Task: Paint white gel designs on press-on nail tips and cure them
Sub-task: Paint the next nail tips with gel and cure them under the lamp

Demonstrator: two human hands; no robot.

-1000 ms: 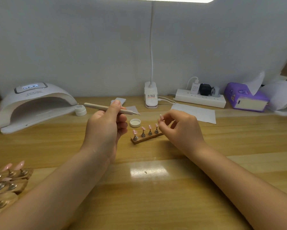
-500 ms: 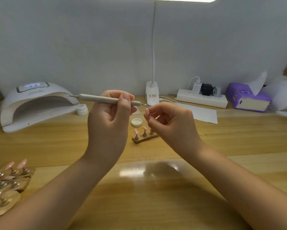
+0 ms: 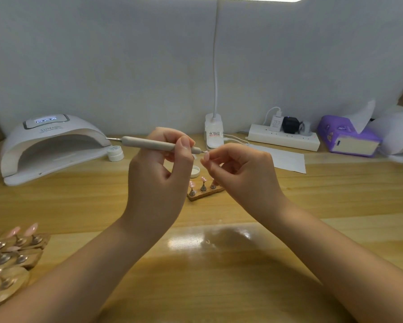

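With the left hand [image 3: 159,173] pinching the pen [image 3: 158,143] and the right hand [image 3: 239,176] pinching a nail tip [image 3: 206,155] at its point, bracing both hands together should steady the stroke.

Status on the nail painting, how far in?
Early. Left hand grips the brush pen, tip meeting one nail tip pinched by the right hand. Three tips wait on the small stand. Curing lamp is lit, with nothing visible inside.

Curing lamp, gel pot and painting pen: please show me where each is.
Curing lamp [image 3: 56,134], head view, top of dome.
Gel pot [image 3: 115,154], head view, side wall.
Painting pen [image 3: 149,143], head view, middle of handle.
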